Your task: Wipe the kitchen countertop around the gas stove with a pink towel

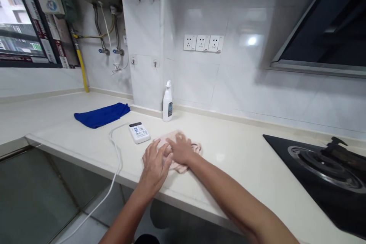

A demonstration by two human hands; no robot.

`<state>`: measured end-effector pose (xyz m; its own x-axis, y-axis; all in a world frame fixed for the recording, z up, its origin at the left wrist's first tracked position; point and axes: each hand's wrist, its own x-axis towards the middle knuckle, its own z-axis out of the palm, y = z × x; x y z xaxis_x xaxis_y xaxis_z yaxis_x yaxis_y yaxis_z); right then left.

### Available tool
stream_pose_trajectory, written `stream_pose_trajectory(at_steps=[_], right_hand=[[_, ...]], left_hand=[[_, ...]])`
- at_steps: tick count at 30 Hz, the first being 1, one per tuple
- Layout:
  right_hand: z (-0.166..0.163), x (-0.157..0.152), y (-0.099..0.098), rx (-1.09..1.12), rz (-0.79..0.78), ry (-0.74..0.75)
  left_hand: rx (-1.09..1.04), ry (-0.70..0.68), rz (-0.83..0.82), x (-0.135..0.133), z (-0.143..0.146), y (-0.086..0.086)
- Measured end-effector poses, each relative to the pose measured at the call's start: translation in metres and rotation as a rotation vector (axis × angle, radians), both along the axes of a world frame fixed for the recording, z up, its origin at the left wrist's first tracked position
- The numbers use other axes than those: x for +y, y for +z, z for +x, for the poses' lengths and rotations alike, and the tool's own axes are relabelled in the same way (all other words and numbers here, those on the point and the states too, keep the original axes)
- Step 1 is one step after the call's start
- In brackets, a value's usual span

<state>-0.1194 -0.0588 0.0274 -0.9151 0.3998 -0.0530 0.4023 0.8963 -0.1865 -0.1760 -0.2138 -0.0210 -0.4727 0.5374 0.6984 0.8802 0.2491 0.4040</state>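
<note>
A folded pale pink cloth (171, 139) lies on the cream countertop (228, 148), partly hidden under both hands. My right hand (180, 148) rests palm down on top of it, fingers spread. My left hand (156, 158) lies beside it, its fingertips on the cloth's near left part. Neither hand visibly grips the fabric. Nearest to my left hand, a white box-shaped device (139, 132) with a printed label and a white cable (116, 152) sits on the counter.
A crumpled blue cloth (101, 115) and a white spray bottle (167, 103) stand further back. A black gas hob (320, 171) lies to the right. The counter's front edge (85, 167) runs below my hands, with the floor beneath. Wall sockets (203, 42) sit on the tiles.
</note>
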Motion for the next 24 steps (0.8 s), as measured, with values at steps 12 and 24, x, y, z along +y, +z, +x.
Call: stream_pose_trajectory(at_steps=[12,24], right_hand=[[0.212,-0.030,-0.022,0.219,-0.060,0.161],[0.445,0.042,-0.085,0.563,0.496,-0.539]], left_hand=[[-0.016,-0.002,-0.214,0.003,-0.011,0.000],[0.152,-0.099,-0.369,0.009,-0.021,-0.012]])
